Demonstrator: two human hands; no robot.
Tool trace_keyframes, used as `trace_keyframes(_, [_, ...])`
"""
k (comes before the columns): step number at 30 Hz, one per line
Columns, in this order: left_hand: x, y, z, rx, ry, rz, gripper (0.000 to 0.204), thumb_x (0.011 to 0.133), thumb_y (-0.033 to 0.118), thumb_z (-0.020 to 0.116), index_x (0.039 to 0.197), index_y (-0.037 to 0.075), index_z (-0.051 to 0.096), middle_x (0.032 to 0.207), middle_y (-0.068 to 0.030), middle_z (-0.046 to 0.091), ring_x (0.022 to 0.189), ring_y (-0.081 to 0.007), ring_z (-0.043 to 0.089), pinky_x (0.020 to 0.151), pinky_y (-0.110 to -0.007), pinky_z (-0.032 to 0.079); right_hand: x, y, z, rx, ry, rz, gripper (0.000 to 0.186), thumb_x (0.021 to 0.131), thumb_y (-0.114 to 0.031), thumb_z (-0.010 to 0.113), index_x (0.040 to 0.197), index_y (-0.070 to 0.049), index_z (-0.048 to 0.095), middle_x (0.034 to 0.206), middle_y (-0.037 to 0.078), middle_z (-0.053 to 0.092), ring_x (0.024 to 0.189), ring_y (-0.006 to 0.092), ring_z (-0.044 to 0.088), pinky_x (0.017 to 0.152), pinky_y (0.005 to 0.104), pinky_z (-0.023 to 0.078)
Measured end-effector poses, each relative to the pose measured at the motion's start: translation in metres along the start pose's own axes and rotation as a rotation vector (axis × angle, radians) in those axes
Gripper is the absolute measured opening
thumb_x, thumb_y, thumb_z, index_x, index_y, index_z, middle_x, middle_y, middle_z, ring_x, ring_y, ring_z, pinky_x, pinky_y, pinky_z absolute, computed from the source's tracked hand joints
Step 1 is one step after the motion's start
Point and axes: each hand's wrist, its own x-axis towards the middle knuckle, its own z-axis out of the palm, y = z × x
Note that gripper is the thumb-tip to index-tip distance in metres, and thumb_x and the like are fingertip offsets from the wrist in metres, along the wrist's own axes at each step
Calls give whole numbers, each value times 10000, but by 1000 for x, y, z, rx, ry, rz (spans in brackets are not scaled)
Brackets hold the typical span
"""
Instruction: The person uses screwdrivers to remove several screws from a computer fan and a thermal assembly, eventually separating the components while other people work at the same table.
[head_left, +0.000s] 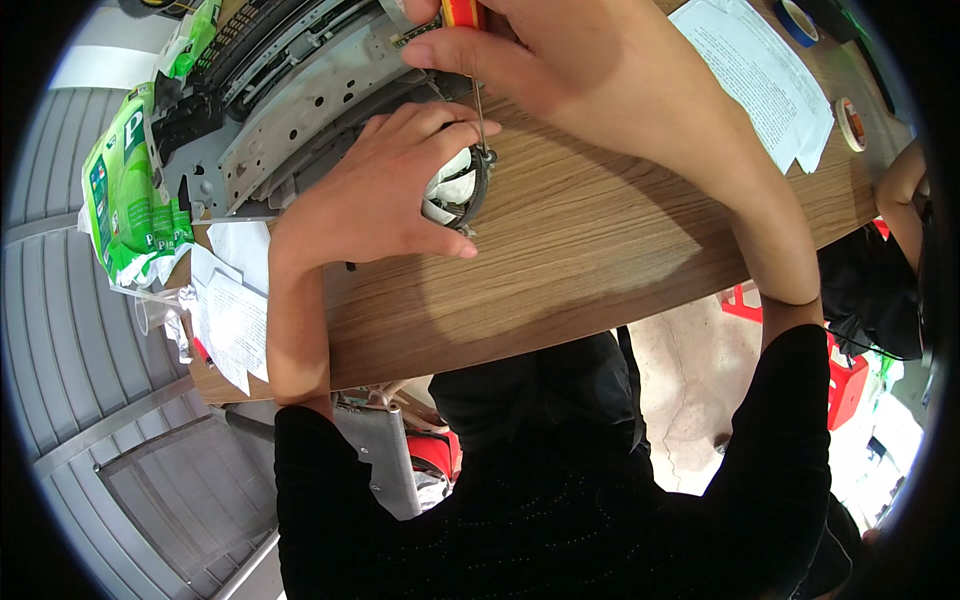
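My left hand is closed round a small round cooling fan with pale blades and a dark frame. Its fingers reach over the far side and the thumb lies along the near edge. Above the fan, my right hand grips a screwdriver by its red and yellow handle. The thin shaft points down, and its tip meets the fan's rim by a corner lug at the right of my left fingertips. Whether a screw sits there is too small to tell. The top of the handle is cut off by the picture's edge.
An opened machine's metal chassis stands just beyond my left hand. Green packages, loose papers and a clear plastic cup lie left. More papers, blue tape and tan tape lie right, near another person's arm.
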Motion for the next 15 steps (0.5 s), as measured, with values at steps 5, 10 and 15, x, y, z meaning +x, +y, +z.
trace_keyframes(5, [0, -4, 2, 31, 80, 61, 883, 739, 384, 869, 1483, 69, 512, 1471, -163, 506, 1375, -348, 462, 1132, -454, 364, 2, 13, 2, 90, -83, 19, 185, 957, -57, 656, 1007, 29, 499, 693, 230, 616, 675, 406, 665, 582, 439, 483])
trace_keyframes(10, [8, 0, -1, -497, 347, -106, 330, 879, 148, 797, 1174, 24, 719, 1077, -102, 742, 946, -186, 700, 793, -291, 541, 2, 32, 15, 126, -35, -154, 205, 957, -91, 651, 1025, 1, 480, 737, 215, 613, 725, 415, 671, 600, 428, 499])
trace_keyframes(15, [16, -1, 5, -469, 447, -18, 187, 873, 103, 799, 1029, 10, 756, 923, -58, 770, 826, -130, 700, 732, -268, 533, -9, 20, 12, -76, -6, -290, 214, 964, -114, 632, 1067, -13, 474, 836, 200, 622, 781, 417, 670, 642, 420, 516])
